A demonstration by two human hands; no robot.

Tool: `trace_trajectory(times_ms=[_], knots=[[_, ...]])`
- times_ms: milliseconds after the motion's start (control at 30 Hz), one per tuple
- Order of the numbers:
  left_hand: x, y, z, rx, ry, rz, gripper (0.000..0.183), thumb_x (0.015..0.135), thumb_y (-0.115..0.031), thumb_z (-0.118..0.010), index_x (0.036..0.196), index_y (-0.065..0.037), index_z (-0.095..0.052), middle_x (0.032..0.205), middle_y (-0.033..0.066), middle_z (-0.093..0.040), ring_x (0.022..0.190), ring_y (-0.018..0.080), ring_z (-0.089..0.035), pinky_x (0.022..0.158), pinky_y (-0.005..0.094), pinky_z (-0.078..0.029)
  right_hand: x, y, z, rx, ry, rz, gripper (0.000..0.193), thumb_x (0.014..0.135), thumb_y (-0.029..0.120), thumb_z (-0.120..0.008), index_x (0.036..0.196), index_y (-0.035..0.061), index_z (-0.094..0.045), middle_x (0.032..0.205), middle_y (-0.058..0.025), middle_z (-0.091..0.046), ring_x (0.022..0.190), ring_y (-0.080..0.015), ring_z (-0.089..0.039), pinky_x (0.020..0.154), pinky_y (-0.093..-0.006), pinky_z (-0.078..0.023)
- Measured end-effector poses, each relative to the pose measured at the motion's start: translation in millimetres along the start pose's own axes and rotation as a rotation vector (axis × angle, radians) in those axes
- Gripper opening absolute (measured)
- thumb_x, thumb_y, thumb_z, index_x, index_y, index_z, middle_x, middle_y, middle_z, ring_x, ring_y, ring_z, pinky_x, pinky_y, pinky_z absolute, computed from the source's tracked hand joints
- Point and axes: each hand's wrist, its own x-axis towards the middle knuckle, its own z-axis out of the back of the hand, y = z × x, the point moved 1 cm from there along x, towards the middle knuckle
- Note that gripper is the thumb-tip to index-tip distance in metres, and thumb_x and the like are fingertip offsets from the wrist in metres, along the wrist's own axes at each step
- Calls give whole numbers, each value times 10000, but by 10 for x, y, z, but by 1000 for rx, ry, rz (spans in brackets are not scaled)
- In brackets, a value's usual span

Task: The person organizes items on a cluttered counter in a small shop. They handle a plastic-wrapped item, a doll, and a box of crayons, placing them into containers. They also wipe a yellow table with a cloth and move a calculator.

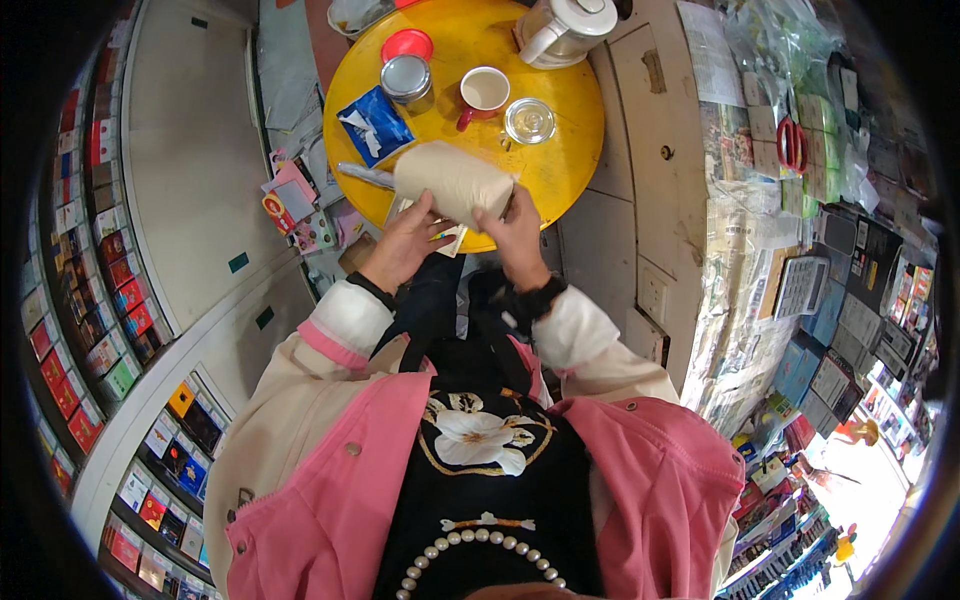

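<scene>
A beige paper roll [452,181] lay sideways over the near edge of the yellow tabletop [567,128], between both hands. The left hand [404,243] held its near left side with the thumb, the other fingers partly spread below; the right hand [517,238] gripped its right end. Beyond it stood a jar [406,80], a red mug [484,92] and a glass [530,121], with a blue packet [375,126] at the left. The step in hand seemed to be handling the roll; the next move would call for a steady two-handed hold.
</scene>
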Motion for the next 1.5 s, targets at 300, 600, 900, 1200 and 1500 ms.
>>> trace_trajectory(times_ms=[300,600,900,1200,1500], knots=[[8,68,-342,26,186,-98,659,835,-279,-719,1357,-23,-407,1266,106,-553,1144,228,-558,982,376,-448,-525,330,223,624,164,-223,675,790,29,-723,1366,-27,-375,1312,-110,-509,1189,-190,-496,980,-313,-424],[64,399,-438,-145,141,-6,560,967,-467,-464,1361,-69,-436,1313,83,-543,1174,239,-546,993,378,-444,-588,336,270,256,30,151,271,924,26,-582,1193,-10,-587,1108,-40,-634,985,-105,-572,865,-257,-458],[140,756,-300,-267,251,211,580,882,-403,-627,1357,-116,-458,1334,58,-538,1198,225,-541,1035,402,-428,-474,681,359,769,20,-120,294,987,134,-497,1258,21,-497,1163,-82,-604,1028,-195,-605,874,-358,-515],[107,985,-319,17,182,160,525,880,-267,-644,1331,-79,-453,1217,71,-590,1068,185,-606,916,345,-505,-679,251,437,777,197,-233,340,985,196,-487,1274,19,-481,1158,-107,-599,1048,-235,-594,941,-362,-481],[361,1321,-403,327,53,99,553,880,-347,-651,1323,-68,-475,1142,85,-619,992,208,-624,851,352,-505,-634,949,171,647,163,-548,421,939,258,-534,1280,14,-496,1081,-136,-612,981,-244,-606,873,-382,-497]])
